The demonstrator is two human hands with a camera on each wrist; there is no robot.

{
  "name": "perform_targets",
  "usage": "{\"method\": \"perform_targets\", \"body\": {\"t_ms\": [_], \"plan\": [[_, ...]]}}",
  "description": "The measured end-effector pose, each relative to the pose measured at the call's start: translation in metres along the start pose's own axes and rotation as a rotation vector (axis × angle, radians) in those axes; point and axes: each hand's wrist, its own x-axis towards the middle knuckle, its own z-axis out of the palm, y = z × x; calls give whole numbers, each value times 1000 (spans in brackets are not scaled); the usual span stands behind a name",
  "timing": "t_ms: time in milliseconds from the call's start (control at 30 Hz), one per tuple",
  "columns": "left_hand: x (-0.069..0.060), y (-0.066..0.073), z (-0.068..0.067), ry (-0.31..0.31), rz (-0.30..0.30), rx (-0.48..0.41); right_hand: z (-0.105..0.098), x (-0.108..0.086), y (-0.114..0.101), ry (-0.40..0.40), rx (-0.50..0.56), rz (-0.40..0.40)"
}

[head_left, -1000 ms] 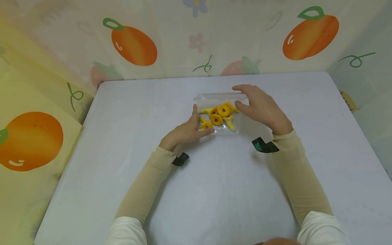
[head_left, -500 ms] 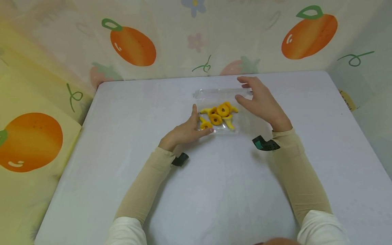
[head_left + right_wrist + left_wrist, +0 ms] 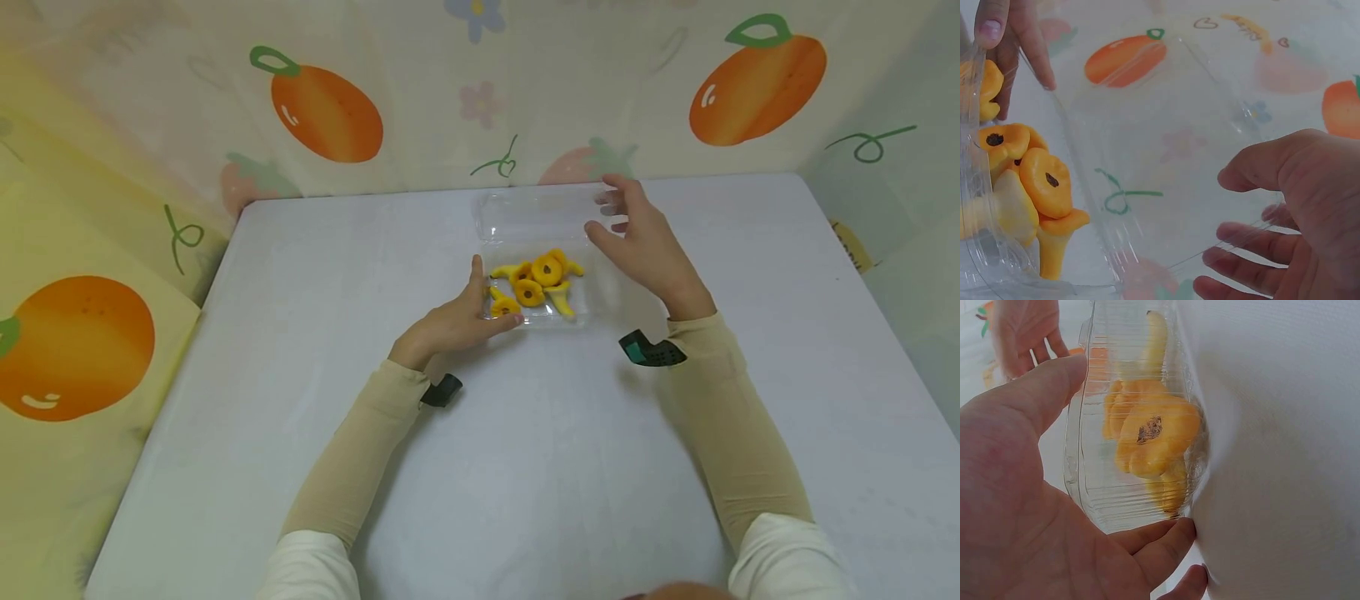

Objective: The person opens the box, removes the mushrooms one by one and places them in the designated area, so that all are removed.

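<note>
A clear plastic clamshell box point(image 3: 592, 308) sits on the table with its hinged lid point(image 3: 525, 215) raised at the back. Several yellow-orange mushroom-shaped pieces point(image 3: 547, 269) with dark centres lie inside. My left hand point(image 3: 453, 321) holds the box at its near left corner, thumb along the front and fingers at the left side. At the lid's right edge is my right hand point(image 3: 645, 246), its fingers behind the clear plastic and loosely bent. In the right wrist view the thumb point(image 3: 1254, 165) stands apart from those fingers. Whether every fingertip touches the lid is hard to tell.
The white-covered table point(image 3: 540, 467) extends around the box on all sides. Behind it hangs a curtain point(image 3: 420, 92) printed with oranges and strawberries, close to the table's back edge. A yellowish curtain point(image 3: 75, 483) borders the left side.
The lid has swung up and back, away from the mushroom-shaped pieces. My right hand has moved farther back along with it. My left hand and the box base have stayed in place.
</note>
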Motion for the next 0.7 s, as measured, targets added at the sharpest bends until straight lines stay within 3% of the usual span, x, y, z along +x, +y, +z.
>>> {"method": "perform_targets", "body": {"t_ms": [433, 700], "plan": [[1, 0, 0, -3, -3, 10, 1, 8, 13, -7, 162, 64], [1, -1, 0, -3, 3, 14, 1, 7, 18, -47, 143, 88]]}}
